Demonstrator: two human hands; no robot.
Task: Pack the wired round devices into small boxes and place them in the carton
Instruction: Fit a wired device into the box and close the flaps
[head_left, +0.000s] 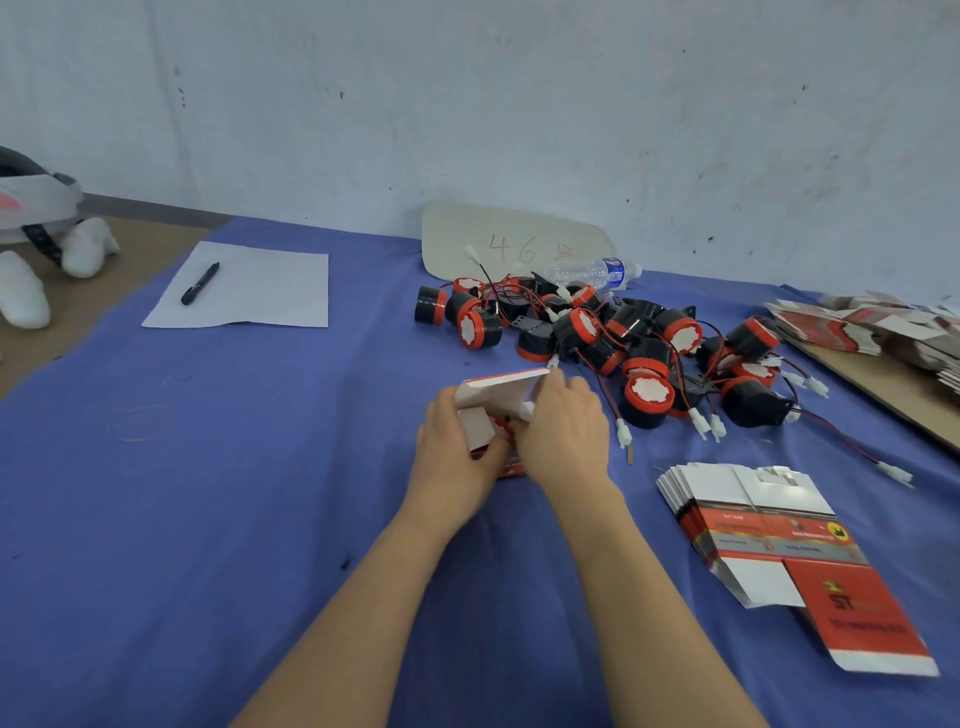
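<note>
Two hands, one box, that's the action here. Far left on the blue-covered worktop (260, 493) lies a sheet of paper (260, 296) with a pen (200, 283) on it, well apart from the work and out of play.

Into the middle now. The left hand (457, 447) has its fingers curled round the left side of the small box (501, 392), holding it low over the cloth. The box is white inside and red outside, with its top flap standing open. A bit of red shows in the mouth between the hands. That looks like a device inside, though I can't make out how deep it sits or where its wire is.

The right hand (566, 426) sits over the other side, fingers bent onto the flap and the box's right edge, so both hands have hold of the same box.

Just beyond and to the right sprawls the pile of wired round devices (647, 395), leads tangled, plenty left to pack. Nearer on the right, a stack of flat boxes (769, 535) waits unfolded. No carton in view.

My read is that this is the boxing step, partway through. The next move calls for tucking any loose wire inside, folding the flap down and seating its tab. Then the carton has to be found, wherever it sits outside the shot.
</note>
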